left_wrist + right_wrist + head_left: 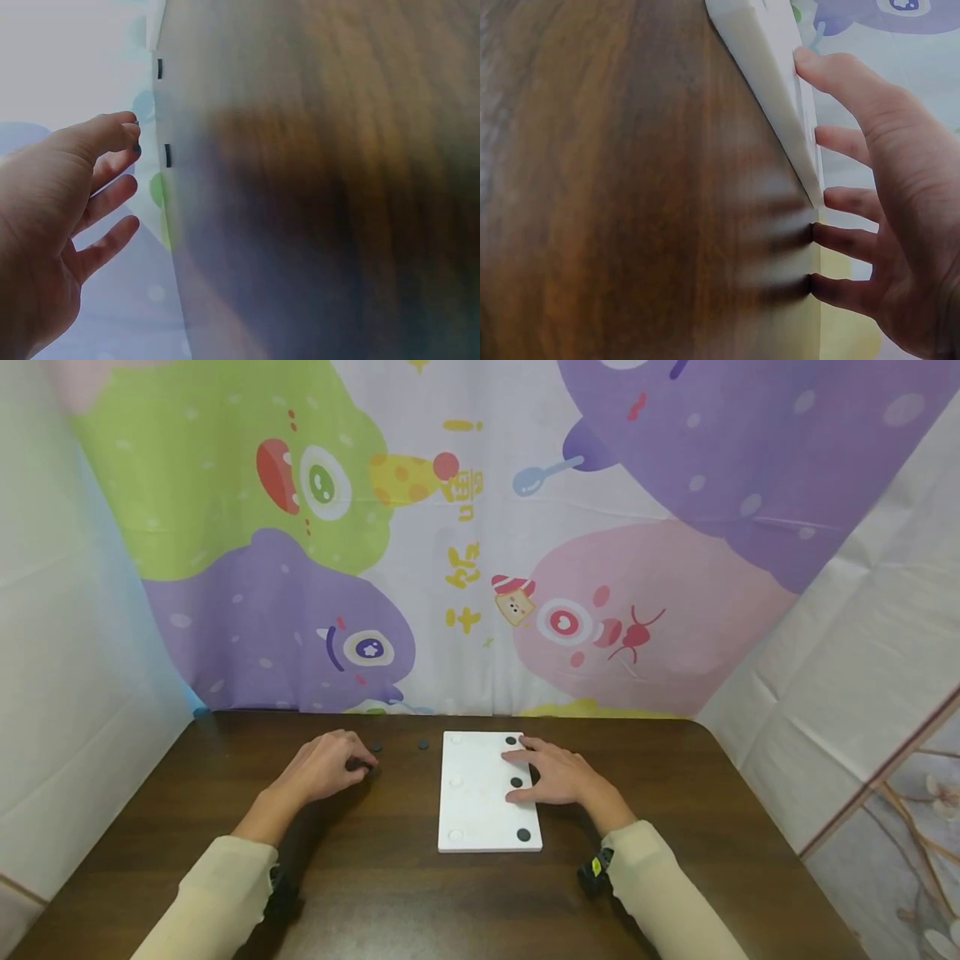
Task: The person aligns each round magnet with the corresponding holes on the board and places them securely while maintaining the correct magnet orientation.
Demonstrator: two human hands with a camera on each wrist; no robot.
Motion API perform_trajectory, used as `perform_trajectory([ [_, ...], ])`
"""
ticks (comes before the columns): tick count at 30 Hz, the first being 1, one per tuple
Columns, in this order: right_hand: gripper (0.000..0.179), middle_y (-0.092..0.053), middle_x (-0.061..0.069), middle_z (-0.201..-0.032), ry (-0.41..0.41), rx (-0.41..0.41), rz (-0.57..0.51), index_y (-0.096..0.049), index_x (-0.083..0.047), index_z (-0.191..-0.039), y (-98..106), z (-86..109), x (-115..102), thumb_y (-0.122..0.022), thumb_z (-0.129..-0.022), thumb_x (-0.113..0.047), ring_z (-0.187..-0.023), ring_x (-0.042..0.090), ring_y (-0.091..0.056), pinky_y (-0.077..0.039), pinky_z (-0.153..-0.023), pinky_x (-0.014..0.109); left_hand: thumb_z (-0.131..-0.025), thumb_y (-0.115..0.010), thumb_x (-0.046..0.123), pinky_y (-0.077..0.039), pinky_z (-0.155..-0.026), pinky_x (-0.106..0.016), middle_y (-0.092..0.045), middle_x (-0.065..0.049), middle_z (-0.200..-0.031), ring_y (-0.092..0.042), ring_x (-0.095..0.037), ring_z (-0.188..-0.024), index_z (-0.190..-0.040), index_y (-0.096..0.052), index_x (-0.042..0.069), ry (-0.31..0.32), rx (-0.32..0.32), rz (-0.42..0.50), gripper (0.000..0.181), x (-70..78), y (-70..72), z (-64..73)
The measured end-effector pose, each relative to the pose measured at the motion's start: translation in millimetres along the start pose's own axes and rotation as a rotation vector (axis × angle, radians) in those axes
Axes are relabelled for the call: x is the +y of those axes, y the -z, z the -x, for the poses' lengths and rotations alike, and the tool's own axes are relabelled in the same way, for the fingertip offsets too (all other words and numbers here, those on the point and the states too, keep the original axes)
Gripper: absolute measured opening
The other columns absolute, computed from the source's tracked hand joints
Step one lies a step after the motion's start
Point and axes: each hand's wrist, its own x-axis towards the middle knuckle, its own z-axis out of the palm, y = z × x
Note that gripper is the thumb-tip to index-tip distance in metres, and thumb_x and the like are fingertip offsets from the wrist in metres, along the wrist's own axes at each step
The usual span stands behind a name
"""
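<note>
A white rectangular board (483,793) lies on the table with a row of black discs (523,835) down its right side and faint white round spots (456,835) down its left. My right hand (562,774) rests at the board's right edge, fingers spread, thumb and some fingertips on it; in the right wrist view the lower fingertips (814,234) touch the table beyond its corner. To the left, my left hand (326,767) pinches a small dark disc (137,144) between thumb and index finger, above the table. Two more dark discs (423,744) (377,747) lie between that hand and the board.
The brown wooden table (390,893) ends at the back against a hanging cloth (465,677) printed with cartoon figures. White cloth walls (97,635) stand at both sides. Dark devices (595,872) are strapped to both wrists.
</note>
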Motion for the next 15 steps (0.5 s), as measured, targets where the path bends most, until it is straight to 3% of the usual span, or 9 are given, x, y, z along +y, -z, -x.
perform_trajectory([
  [15,0.085,-0.038,0.012,-0.185,0.009,0.002,0.015,-0.056,-0.033,-0.167,0.2,1.0,0.6,-0.080,-0.094,-0.069,-0.167,0.045,-0.044,-0.040,-0.125,0.082,-0.098,-0.081,0.011,-0.065,-0.092,-0.057,-0.083,-0.005,-0.113,-0.077,-0.035,-0.112,-0.114,-0.091,0.016,-0.021,0.029,0.000,0.020,4.0,0.0,-10.4],
])
